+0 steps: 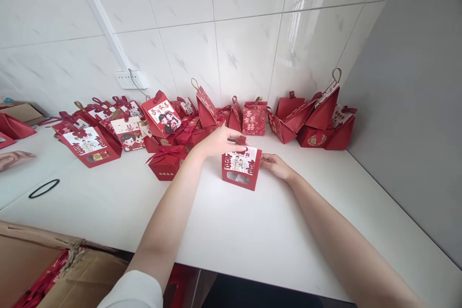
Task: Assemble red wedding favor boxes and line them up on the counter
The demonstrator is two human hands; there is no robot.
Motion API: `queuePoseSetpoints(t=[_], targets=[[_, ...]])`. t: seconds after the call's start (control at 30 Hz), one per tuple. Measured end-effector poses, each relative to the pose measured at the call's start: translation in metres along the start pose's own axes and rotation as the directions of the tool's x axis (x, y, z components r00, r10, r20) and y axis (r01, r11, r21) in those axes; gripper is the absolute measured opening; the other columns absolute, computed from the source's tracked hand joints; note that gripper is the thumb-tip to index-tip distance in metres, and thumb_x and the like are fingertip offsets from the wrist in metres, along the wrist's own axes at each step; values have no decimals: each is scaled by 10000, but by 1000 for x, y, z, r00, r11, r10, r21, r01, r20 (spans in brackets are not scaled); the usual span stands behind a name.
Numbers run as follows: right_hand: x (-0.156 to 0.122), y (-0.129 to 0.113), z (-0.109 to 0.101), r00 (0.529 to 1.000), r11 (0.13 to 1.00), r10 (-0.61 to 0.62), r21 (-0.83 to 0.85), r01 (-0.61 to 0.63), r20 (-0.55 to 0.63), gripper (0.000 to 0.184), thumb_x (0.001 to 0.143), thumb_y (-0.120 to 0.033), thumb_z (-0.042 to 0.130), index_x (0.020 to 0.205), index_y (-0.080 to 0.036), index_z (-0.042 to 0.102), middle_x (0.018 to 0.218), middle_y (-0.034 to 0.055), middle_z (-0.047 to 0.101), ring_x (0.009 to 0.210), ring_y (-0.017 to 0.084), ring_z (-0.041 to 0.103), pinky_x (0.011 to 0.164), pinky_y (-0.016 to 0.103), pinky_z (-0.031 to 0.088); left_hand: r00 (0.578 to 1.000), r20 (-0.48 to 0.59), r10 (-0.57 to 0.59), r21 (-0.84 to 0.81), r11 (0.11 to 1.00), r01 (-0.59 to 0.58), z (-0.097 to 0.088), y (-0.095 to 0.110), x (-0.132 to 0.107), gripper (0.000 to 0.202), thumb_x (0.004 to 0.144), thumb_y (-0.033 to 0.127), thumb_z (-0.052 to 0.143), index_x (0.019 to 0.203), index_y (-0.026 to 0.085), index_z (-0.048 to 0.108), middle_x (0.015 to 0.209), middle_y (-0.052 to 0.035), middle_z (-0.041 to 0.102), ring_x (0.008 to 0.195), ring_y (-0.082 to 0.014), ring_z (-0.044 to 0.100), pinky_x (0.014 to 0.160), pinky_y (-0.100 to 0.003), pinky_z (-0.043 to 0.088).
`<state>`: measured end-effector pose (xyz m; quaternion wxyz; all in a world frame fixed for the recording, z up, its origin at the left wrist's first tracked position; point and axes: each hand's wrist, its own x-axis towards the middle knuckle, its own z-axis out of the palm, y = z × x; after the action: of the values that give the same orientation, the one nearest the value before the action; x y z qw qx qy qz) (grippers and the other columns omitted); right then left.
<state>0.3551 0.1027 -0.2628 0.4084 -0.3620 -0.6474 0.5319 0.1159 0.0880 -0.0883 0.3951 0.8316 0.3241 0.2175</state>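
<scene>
A small red gift box [241,166] stands on the white table in front of me. It has a peaked top, a white panel with a printed couple, red characters and a clear window low on its face. My left hand [224,141] is closed over its top edge, thumb in front, beside the short dark-red ribbon loop [242,140]. My right hand [276,165] grips the box's right side, with some fingertips hidden behind it. Just left of my left forearm sits a red box with a bow [166,162].
Several red gift boxes [254,118] line the tiled wall, some leaning or stacked. A black ring [44,188] lies at the left. Another person's hand [16,159] rests at the left edge. An open cardboard carton [90,274] stands front left; a grey panel [411,106] borders the right.
</scene>
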Motion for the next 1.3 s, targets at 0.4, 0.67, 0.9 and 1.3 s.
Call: queuePoseSetpoints(t=[0.4,0.67,0.9,1.3], targets=[[-3,0,-3,999,999,9,-45,-11,-34,347,795,-456,649,1013,-188,684,923,51,718,863,206,630,911,392,458,935,-351,55,212,977,22,-1,18,-7,338,759,444,677,606,143,678,481,30,482,478,-79,420,490,-243,275],[-4,-3,-4,999,999,27,-27,-28,-34,363,798,-464,652,1025,-181,683,935,65,723,877,202,634,926,394,451,915,-400,50,206,978,36,-7,22,-12,314,760,440,677,657,144,696,564,-6,583,564,-111,513,520,-241,328],[-3,-1,-4,999,999,20,-35,-21,-37,391,789,-488,652,1024,-177,680,938,72,723,870,203,637,921,398,457,941,-338,-6,259,961,99,-16,15,-17,266,717,432,718,677,170,697,602,-15,594,598,-153,538,561,-275,367],[-5,3,-4,997,978,42,-199,-55,-71,390,811,-513,578,988,-181,679,715,32,672,703,188,597,767,355,463,904,-421,-72,520,798,306,-33,54,-45,249,696,310,722,516,181,609,482,33,339,501,-101,433,575,-278,300]])
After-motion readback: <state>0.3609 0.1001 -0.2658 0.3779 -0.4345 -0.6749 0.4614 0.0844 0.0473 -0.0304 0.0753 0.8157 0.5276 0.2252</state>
